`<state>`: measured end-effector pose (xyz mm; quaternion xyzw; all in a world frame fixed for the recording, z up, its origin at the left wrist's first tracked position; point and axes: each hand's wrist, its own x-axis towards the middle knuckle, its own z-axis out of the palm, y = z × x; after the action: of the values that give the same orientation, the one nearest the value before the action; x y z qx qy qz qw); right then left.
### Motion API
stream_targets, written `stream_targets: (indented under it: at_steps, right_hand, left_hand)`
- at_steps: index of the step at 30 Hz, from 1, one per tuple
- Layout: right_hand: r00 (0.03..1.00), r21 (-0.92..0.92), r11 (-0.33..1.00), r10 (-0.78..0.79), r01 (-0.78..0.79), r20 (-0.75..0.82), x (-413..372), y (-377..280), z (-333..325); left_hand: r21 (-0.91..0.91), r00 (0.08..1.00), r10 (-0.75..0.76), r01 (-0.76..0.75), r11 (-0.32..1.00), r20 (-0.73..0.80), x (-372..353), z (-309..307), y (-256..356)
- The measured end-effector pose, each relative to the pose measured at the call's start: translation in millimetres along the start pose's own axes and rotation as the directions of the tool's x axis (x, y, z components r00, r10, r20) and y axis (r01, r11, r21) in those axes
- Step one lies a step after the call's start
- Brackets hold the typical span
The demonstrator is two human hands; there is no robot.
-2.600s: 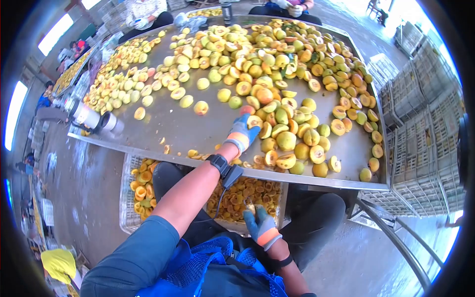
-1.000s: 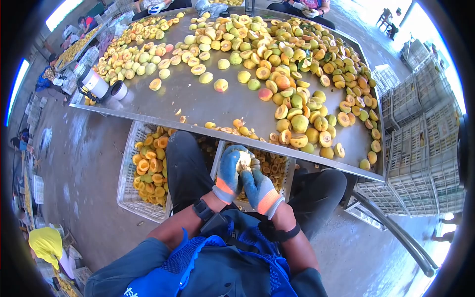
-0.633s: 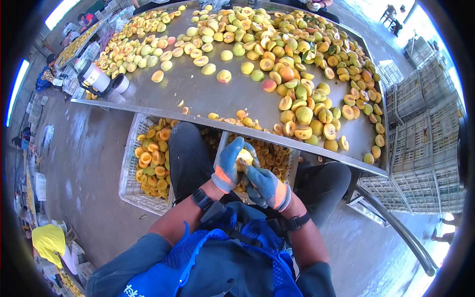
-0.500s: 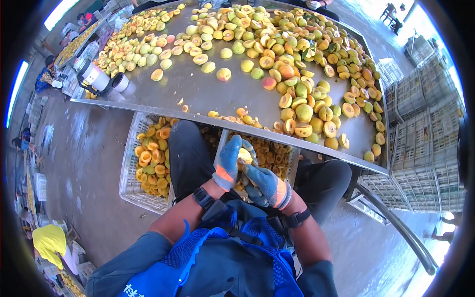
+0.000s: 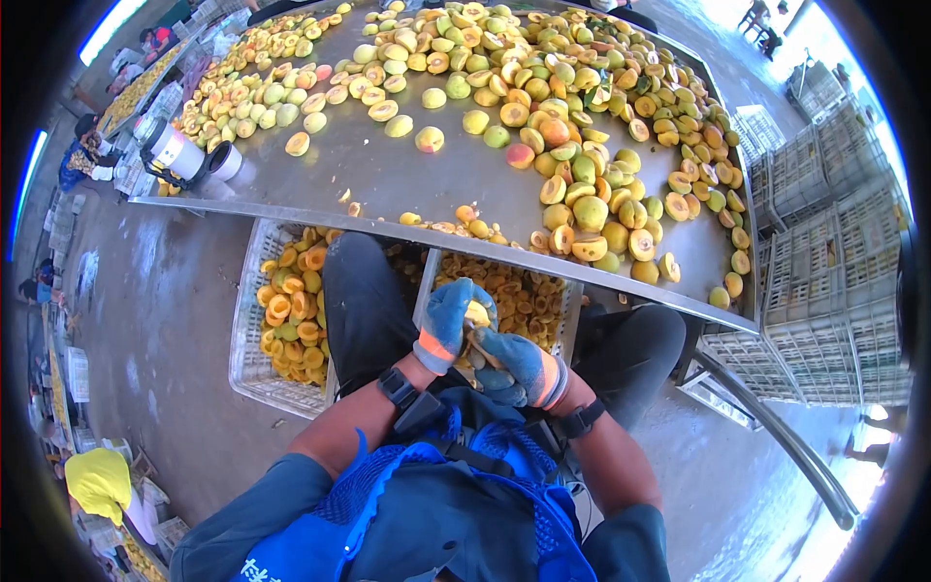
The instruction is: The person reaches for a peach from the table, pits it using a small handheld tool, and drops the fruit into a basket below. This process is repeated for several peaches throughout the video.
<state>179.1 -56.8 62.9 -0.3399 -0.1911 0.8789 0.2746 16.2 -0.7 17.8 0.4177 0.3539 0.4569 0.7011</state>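
My left hand (image 5: 452, 318), in a blue and orange glove, is closed around a yellow peach (image 5: 477, 313) above my lap. Close against it, my gloved right hand (image 5: 516, 363) has its fingers curled; what they hold is hidden. Under the table edge, between my knees, is a crate (image 5: 428, 283) with many cut peach halves (image 5: 519, 306) in it. Left of my knee stands a white crate (image 5: 246, 335) full of more halves (image 5: 294, 301).
A metal table (image 5: 291, 186) in front of me bears whole and halved peaches (image 5: 592, 209), with a white-and-black container (image 5: 175, 150) at its left. Stacked crates (image 5: 824, 310) and a curved metal bar (image 5: 776, 441) are on the right. Other people, one in yellow (image 5: 97, 480), are at the left.
Both hands stay together at the peach, with small shifts of the fingers. The whole view has shifted slightly; the table's fruit looks unmoved.
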Motion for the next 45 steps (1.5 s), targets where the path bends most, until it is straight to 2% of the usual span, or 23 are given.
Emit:
stream_targets:
  at_steps: [2, 5, 8, 11, 14, 17, 20, 23, 26, 29, 32, 35, 38, 39, 40, 41, 42, 44, 45]
  right_hand:
    - [0.997, 0.069, 0.997, 0.021, -0.026, 0.073, 7.6, 10.3, -15.9]
    - [0.989, -0.265, 0.963, -0.085, 0.051, -0.118, 15.5, 17.7, -15.1]
    - [0.999, 0.085, 0.996, 0.015, -0.02, 0.049, 6.4, 10.0, -10.8]
    - [0.97, 0.306, 0.94, 0.077, -0.147, 0.231, 7.0, 15.1, -18.1]
    - [0.984, 0.235, 0.966, 0.069, -0.106, 0.162, 5.0, 16.8, -16.4]
    - [0.984, -0.111, 0.993, -0.046, 0.027, -0.172, 12.7, 18.2, -8.0]
    - [0.997, -0.077, 0.997, 0.026, -0.032, -0.07, 8.8, 17.5, -14.9]
    - [0.94, 0.303, 0.919, 0.161, -0.253, 0.3, 5.0, 21.3, -24.8]
    - [0.964, 0.344, 0.917, 0.123, -0.2, 0.234, 6.2, 26.6, -18.9]
    - [0.959, 0.385, 0.898, 0.118, -0.215, 0.259, 1.4, 22.8, -17.6]
    - [0.999, 0.079, 0.996, 0.042, -0.041, -0.017, 3.2, 24.4, -12.3]
    - [0.992, 0.119, 0.99, 0.056, -0.07, 0.117, -0.1, 20.9, -15.8]
    - [0.991, -0.077, 0.989, 0.129, -0.125, 0.043, -8.3, 12.3, 2.9]
    - [0.985, -0.098, 0.985, 0.151, -0.142, 0.089, -4.3, 13.2, 0.0]
    - [0.998, -0.308, 0.95, -0.064, 0.06, -0.003, -0.2, 17.8, 4.7]
    - [0.955, -0.51, 0.829, -0.293, 0.23, -0.045, 4.0, 29.0, 13.2]
    - [0.861, -0.686, 0.64, -0.507, 0.347, -0.038, 6.5, 36.5, 18.6]
    - [0.866, -0.876, 0.471, -0.477, 0.105, -0.153, 13.8, 31.9, 16.7]
    - [0.854, -0.93, 0.367, -0.475, -0.027, -0.212, 18.1, 28.2, 13.7]
  left_hand:
    - [-0.053, 0.999, -0.031, 0.03, 0.998, -0.013, 0.5, -1.9, -6.5]
    - [-0.056, 0.987, -0.026, 0.017, 0.998, -0.16, -7.1, 4.8, -10.4]
    - [-0.045, 0.988, -0.007, 0.0, 0.999, -0.155, -7.7, 3.2, -13.8]
    - [0.024, 0.993, 0.061, -0.059, 0.998, -0.106, -9.7, 3.7, -11.1]
    - [-0.056, 0.991, 0.012, -0.02, 0.998, -0.133, -11.8, 4.9, -15.0]
    - [-0.09, 0.992, -0.041, 0.03, 0.996, -0.119, -7.1, -0.8, -24.2]
    - [0.006, 0.995, -0.096, 0.096, 0.995, 0.003, -3.6, -11.7, -27.9]
    - [0.089, 0.991, -0.069, 0.059, 0.994, 0.117, -2.5, -16.1, -27.2]
    - [-0.245, 0.983, -0.179, 0.181, 0.952, 0.028, -4.6, -3.4, -22.2]
    - [-0.263, 0.963, -0.257, 0.271, 0.926, 0.087, -3.8, 0.7, -11.4]
    - [-0.276, 0.948, -0.313, 0.318, 0.907, 0.064, -2.9, 4.3, -2.7]
    - [-0.361, 0.895, -0.438, 0.437, 0.824, 0.083, 1.6, -3.8, -1.1]
    - [-0.343, 0.9, -0.426, 0.372, 0.863, -0.096, 6.9, -18.7, 24.0]
    - [-0.296, 0.875, -0.403, 0.324, 0.898, -0.266, 9.6, -25.0, 28.2]
    - [-0.404, 0.921, -0.302, 0.186, 0.896, -0.247, 5.9, -37.1, 36.8]
    - [-0.331, 0.919, -0.141, 0.012, 0.944, -0.368, 5.9, -47.5, 47.8]
    - [-0.238, 0.88, 0.021, -0.152, 0.959, -0.475, 3.4, -59.4, 57.6]
    - [-0.005, 0.8, 0.27, -0.323, 0.946, -0.537, -6.1, -98.9, 77.9]
    - [0.422, 0.693, 0.455, -0.235, 0.876, -0.559, -7.9, -137.5, 81.6]
